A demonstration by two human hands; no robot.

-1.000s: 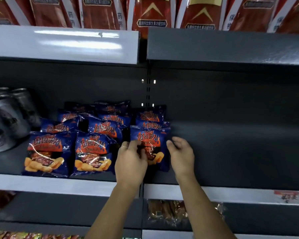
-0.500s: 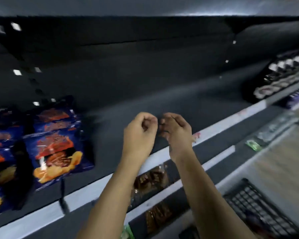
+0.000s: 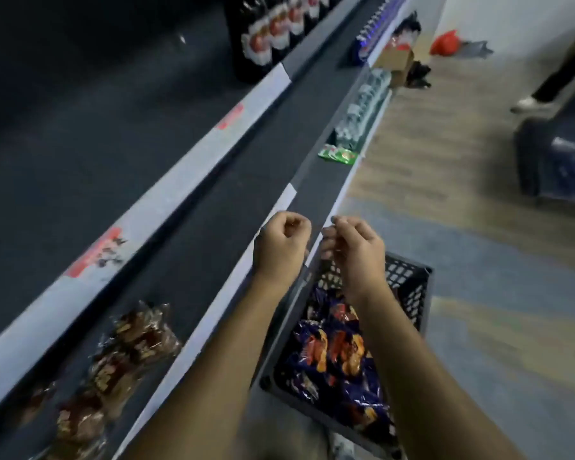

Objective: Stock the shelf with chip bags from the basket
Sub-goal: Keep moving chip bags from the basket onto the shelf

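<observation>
A black plastic basket (image 3: 410, 293) stands on the floor beside the shelving, with several dark blue chip bags (image 3: 332, 353) in it. My left hand (image 3: 279, 249) hovers over the lower shelf's edge, curled into a fist with nothing in it. Just right of it, my right hand (image 3: 354, 252) hangs above the basket's far end with loosely bent fingers, and it too is empty. The dark middle shelf (image 3: 80, 144) stretches along the upper left. No stocked chip bags are in view.
Brown snack packs (image 3: 127, 353) lie on the lower shelf at bottom left. Farther along are a green packet (image 3: 337, 154) and clear bottles (image 3: 362, 107). A cardboard box (image 3: 395, 61) sits on the floor; a person's leg (image 3: 555, 81) and a dark seat (image 3: 558, 161) are at right.
My hands left the chip bag on the shelf and drew back empty. My view swung right and down, from the stocked bags to the basket on the floor.
</observation>
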